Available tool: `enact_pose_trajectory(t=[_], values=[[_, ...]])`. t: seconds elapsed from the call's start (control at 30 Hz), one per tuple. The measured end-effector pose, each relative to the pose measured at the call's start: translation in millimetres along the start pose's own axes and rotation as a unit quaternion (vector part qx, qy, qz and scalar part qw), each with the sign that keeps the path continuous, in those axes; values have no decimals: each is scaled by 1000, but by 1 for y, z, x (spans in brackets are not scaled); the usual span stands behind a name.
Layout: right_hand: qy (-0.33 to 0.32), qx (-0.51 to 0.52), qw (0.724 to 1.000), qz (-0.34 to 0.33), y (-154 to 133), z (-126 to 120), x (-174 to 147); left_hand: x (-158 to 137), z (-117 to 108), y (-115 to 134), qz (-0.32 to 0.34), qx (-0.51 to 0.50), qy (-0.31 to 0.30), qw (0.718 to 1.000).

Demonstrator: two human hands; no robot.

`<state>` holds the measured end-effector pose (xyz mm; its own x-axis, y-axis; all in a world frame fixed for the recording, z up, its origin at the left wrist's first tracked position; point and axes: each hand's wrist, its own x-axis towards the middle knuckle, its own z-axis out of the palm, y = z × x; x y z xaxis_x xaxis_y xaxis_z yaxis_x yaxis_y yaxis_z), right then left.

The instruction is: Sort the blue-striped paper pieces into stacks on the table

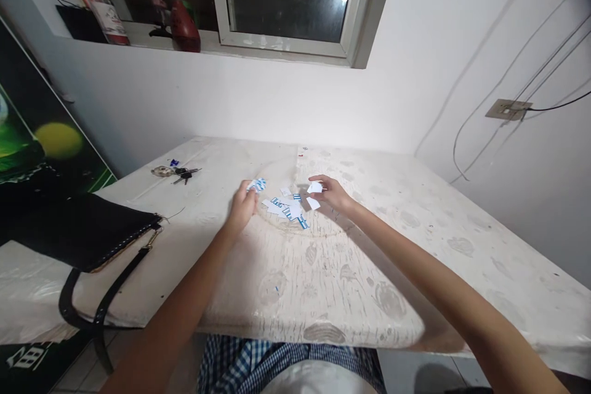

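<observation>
My left hand (pixel 243 204) is closed on a small bunch of blue-and-white paper pieces (pixel 257 184), held just over the table. Opposite it, my right hand (pixel 333 192) pinches a white paper piece (pixel 315 187) between thumb and fingers. Another white piece (pixel 313 203) is right under that hand; whether it is held or loose I cannot tell. Between my hands lies a loose pile of white paper pieces (pixel 289 207), several with blue printed marks, some overlapping. One small white piece (pixel 285 191) sits at the pile's far side.
A patterned cover (pixel 323 283) lies over the table. On the left are keys (pixel 184 174) and a black bag (pixel 87 228) with its strap hanging over the edge. Bottles (pixel 184 24) stand on the windowsill. Cables run to a wall socket (pixel 508 109) at right.
</observation>
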<state>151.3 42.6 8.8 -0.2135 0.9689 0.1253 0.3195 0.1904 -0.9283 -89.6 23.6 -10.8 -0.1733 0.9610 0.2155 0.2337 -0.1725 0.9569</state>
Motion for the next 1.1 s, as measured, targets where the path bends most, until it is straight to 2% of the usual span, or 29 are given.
enact_pose_trajectory(t=[0.07, 0.13, 0.17, 0.2, 0.27, 0.37, 0.43, 0.5, 0.63, 0.77, 0.87, 1.0, 1.1], values=[[48, 82, 995, -28, -2, -1, -26, -17, 24, 15, -84, -65, -154, 982], [104, 153, 981, -58, -4, 0, -48, -34, 48, 29, -126, -70, -236, 961], [131, 168, 975, -69, -6, 1, -56, -41, 59, 35, -148, -95, -306, 936], [160, 165, 970, -80, -8, 1, -63, -48, 69, 40, -161, -116, -354, 914], [215, 126, 962, -107, -11, 0, -71, -57, 83, 46, -175, -167, -404, 882], [253, 58, 953, -154, -11, -2, -74, -61, 91, 46, -247, -256, -451, 819], [236, 43, 955, -172, -10, -1, -75, -61, 91, 42, -305, -280, -484, 771], [208, 52, 960, -180, -8, 1, -76, -59, 88, 38, -340, -282, -506, 740], [140, 132, 965, -178, -11, 7, -83, -58, 85, 36, -353, -282, -528, 720], [57, 207, 969, -121, -15, 10, -89, -57, 87, 34, -382, -258, -571, 679], [26, 222, 969, -103, -14, 10, -92, -56, 89, 33, -414, -240, -586, 654], [2, 206, 972, -114, -12, 11, -95, -58, 88, 36, -432, -226, -578, 655], [-47, 204, 971, -114, -12, 10, -96, -60, 85, 40, -424, -224, -570, 667]])
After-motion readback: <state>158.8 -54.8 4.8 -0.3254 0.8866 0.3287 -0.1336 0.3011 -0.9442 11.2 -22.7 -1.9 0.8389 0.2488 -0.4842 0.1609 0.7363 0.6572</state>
